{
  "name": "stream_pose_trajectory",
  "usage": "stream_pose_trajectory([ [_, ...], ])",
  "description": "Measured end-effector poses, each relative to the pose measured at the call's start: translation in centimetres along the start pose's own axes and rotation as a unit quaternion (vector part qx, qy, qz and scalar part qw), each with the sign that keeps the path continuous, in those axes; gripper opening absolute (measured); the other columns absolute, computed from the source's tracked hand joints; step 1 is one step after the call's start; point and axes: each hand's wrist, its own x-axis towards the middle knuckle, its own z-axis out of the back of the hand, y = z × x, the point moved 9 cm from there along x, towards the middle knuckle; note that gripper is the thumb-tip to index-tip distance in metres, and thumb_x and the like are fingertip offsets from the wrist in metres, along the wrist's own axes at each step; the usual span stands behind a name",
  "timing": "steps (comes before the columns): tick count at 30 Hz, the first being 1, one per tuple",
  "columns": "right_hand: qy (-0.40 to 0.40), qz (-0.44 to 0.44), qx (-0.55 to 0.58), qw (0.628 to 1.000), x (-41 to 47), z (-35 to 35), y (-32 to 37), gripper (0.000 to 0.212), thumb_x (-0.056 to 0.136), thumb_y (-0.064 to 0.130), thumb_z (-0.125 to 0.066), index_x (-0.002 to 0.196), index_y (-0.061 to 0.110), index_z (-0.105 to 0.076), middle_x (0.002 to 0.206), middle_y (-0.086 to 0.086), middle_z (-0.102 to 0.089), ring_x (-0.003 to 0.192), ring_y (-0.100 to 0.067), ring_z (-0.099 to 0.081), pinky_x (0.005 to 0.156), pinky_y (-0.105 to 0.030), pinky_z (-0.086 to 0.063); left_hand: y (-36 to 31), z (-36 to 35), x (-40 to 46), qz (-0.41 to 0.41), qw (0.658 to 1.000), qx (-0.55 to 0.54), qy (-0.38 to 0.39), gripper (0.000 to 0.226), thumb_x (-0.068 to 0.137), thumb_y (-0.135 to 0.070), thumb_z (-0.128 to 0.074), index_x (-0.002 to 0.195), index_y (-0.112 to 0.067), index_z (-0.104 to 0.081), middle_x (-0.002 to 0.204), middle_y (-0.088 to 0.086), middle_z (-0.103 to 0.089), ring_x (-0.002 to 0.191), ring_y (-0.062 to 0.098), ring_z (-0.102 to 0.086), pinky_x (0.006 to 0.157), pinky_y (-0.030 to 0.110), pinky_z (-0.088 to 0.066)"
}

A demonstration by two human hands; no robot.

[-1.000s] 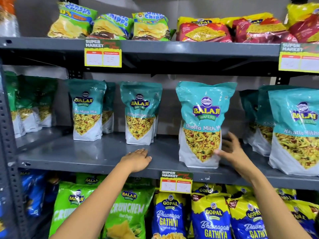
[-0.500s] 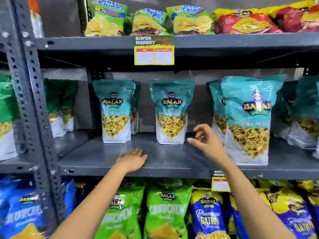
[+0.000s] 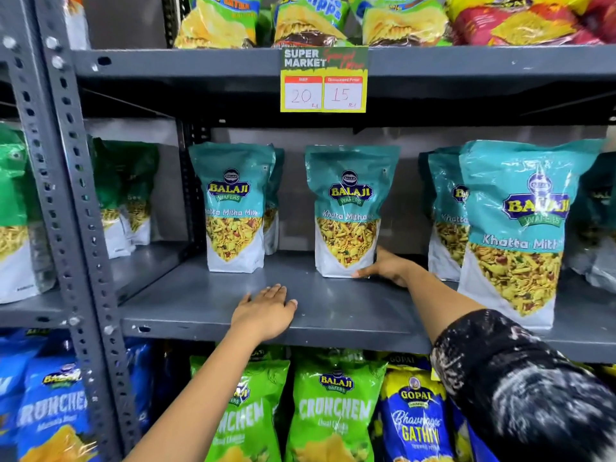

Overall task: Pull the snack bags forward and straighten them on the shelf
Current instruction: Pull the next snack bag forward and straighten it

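Observation:
Teal Balaji Khatta Mitha snack bags stand upright on the grey middle shelf (image 3: 346, 315). The middle bag (image 3: 346, 208) stands set back from the edge, and my right hand (image 3: 386, 266) holds its lower right corner, fingers in front of the base and thumb behind. To its left, another bag (image 3: 233, 208) stands equally far back with one more hidden behind it. A larger-looking bag (image 3: 523, 228) stands at the shelf's front on the right, with another (image 3: 445, 215) behind it. My left hand (image 3: 266, 308) lies flat on the shelf near the front edge, holding nothing.
A perforated grey upright (image 3: 66, 195) divides off the left bay with green bags (image 3: 130, 195). A yellow price tag (image 3: 323, 80) hangs from the shelf above, which carries chip bags (image 3: 310, 21). Green Crunchem bags (image 3: 333, 408) and blue Gopal bags (image 3: 416, 418) fill the shelf below.
My right hand left the large bag on the right, swung left and took hold of the middle bag's lower corner. The view shifted left and closer. My left hand stayed on the shelf.

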Motion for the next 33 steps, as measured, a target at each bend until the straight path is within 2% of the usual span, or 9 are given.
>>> stream_pose_trajectory([
  [3, -0.040, 0.003, -0.001, 0.999, 0.0, 0.2, -0.4, 0.103, 0.057, 0.014, -0.090, 0.142, 0.007, -0.032, 0.142, -0.010, -0.051, 0.127, -0.028, -0.049, 0.103, -0.033, -0.039, 0.0, 0.0, 0.0, 0.002, 1.000, -0.001, 0.002, 0.061, 0.099, -0.044, -0.018, 0.155, -0.018, -0.014, 0.164, -0.004, -0.007, 0.151, 0.011, -0.007, 0.123, 0.042, -0.006],
  [5, -0.058, 0.000, -0.015, 0.998, -0.3, 0.4, -0.6, 0.103, 0.057, 0.017, -0.090, 0.142, 0.009, -0.031, 0.143, -0.009, -0.050, 0.127, -0.028, -0.049, 0.105, -0.034, -0.039, 0.0, 0.0, 0.0, 0.002, 1.000, -0.002, 0.003, 0.061, 0.100, -0.044, -0.018, 0.155, -0.018, -0.014, 0.164, -0.004, -0.007, 0.151, 0.011, -0.007, 0.123, 0.042, -0.006],
  [8, -0.060, -0.003, -0.025, 0.998, -0.9, 0.3, -0.7, 0.108, 0.054, 0.022, -0.091, 0.142, 0.011, -0.030, 0.144, -0.008, -0.048, 0.128, -0.027, -0.047, 0.106, -0.036, -0.039, -0.1, 0.1, -0.2, 0.002, 1.000, -0.007, 0.003, 0.060, 0.100, -0.043, -0.017, 0.154, -0.018, -0.014, 0.164, -0.004, -0.007, 0.151, 0.011, -0.007, 0.123, 0.042, -0.006],
  [12, -0.045, 0.017, -0.031, 0.998, -2.7, -0.4, -0.2, 0.104, 0.058, 0.015, -0.090, 0.143, 0.011, -0.030, 0.142, -0.006, -0.048, 0.130, -0.024, -0.046, 0.103, -0.031, -0.039, -0.1, 0.2, -0.3, 0.002, 1.000, -0.012, 0.008, 0.056, 0.101, -0.035, -0.015, 0.155, -0.017, -0.013, 0.164, -0.004, -0.006, 0.151, 0.011, -0.007, 0.122, 0.042, -0.005],
  [16, -0.046, 0.024, -0.063, 0.997, -5.2, -0.9, -0.1, 0.110, 0.056, 0.024, -0.091, 0.146, 0.014, -0.029, 0.143, -0.002, -0.047, 0.131, -0.021, -0.045, 0.106, -0.031, -0.037, -0.1, 0.2, -0.3, 0.003, 1.000, 0.000, 0.013, 0.056, 0.100, -0.030, -0.016, 0.155, -0.016, -0.011, 0.164, -0.004, -0.004, 0.151, 0.011, -0.006, 0.122, 0.041, -0.005],
  [19, -0.055, 0.029, -0.068, 0.996, -6.7, -1.2, -0.2, 0.111, 0.054, 0.031, -0.091, 0.145, 0.017, -0.030, 0.146, -0.003, -0.046, 0.131, -0.022, -0.044, 0.109, -0.037, -0.038, -0.2, 0.2, -0.4, 0.005, 1.000, 0.001, 0.016, 0.057, 0.100, -0.029, -0.016, 0.155, -0.016, -0.011, 0.164, -0.003, -0.003, 0.151, 0.012, -0.006, 0.122, 0.040, -0.005],
  [24, -0.082, 0.028, -0.105, 0.991, -8.7, -1.4, -0.3, 0.112, 0.054, 0.043, -0.089, 0.145, 0.015, -0.028, 0.147, -0.005, -0.044, 0.131, -0.025, -0.044, 0.102, -0.036, -0.041, -0.2, 0.2, -0.3, 0.004, 1.000, 0.003, 0.011, 0.057, 0.099, -0.029, -0.016, 0.155, -0.016, -0.012, 0.165, -0.003, -0.004, 0.151, 0.012, -0.007, 0.122, 0.041, -0.006],
  [33, -0.099, 0.040, -0.128, 0.986, -11.1, -1.7, 0.1, 0.111, 0.052, 0.053, -0.085, 0.141, 0.014, -0.033, 0.146, -0.006, -0.047, 0.128, -0.025, -0.047, 0.102, -0.040, -0.044, -0.2, 0.3, -0.3, 0.004, 1.000, 0.009, 0.012, 0.058, 0.098, -0.029, -0.017, 0.155, -0.015, -0.013, 0.165, -0.002, -0.005, 0.151, 0.013, -0.008, 0.122, 0.043, -0.007],
])
